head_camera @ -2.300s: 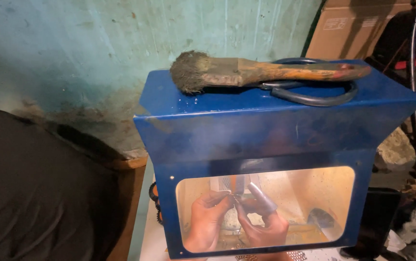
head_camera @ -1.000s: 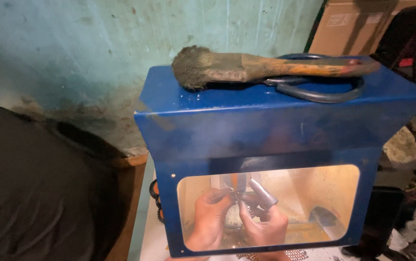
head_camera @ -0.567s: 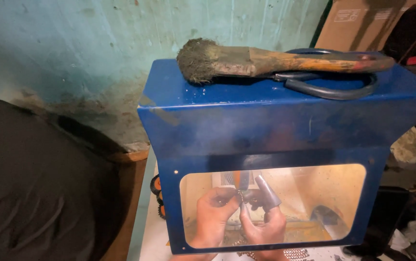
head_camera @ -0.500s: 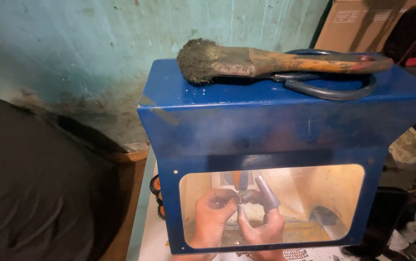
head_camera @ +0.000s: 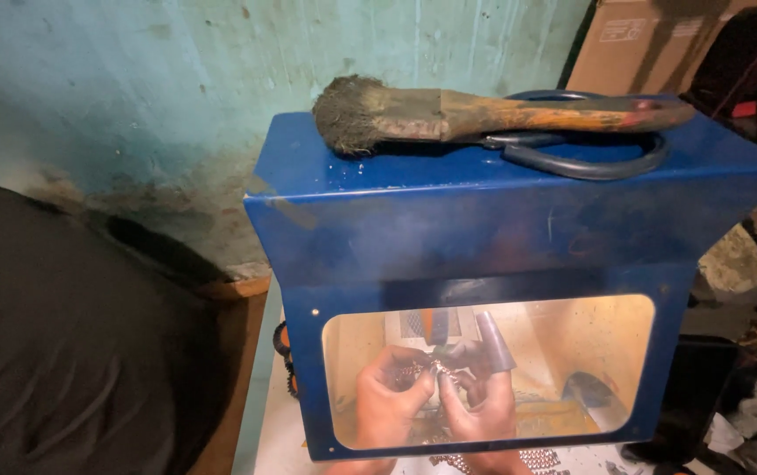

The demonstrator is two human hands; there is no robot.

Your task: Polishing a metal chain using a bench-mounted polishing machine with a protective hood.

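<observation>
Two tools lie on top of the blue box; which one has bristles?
The brush with the worn orange handle: its dark bristle head points left. The black scissors beneath it have only loop handles showing.

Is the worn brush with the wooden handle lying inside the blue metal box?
No, the worn brush with the wooden handle lies on top of the blue metal box, beside black-handled scissors.

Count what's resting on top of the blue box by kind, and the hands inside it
Brush: 1
Scissors: 1
Hands inside the blue box: 2, left hand and right hand
Total: 4
</observation>
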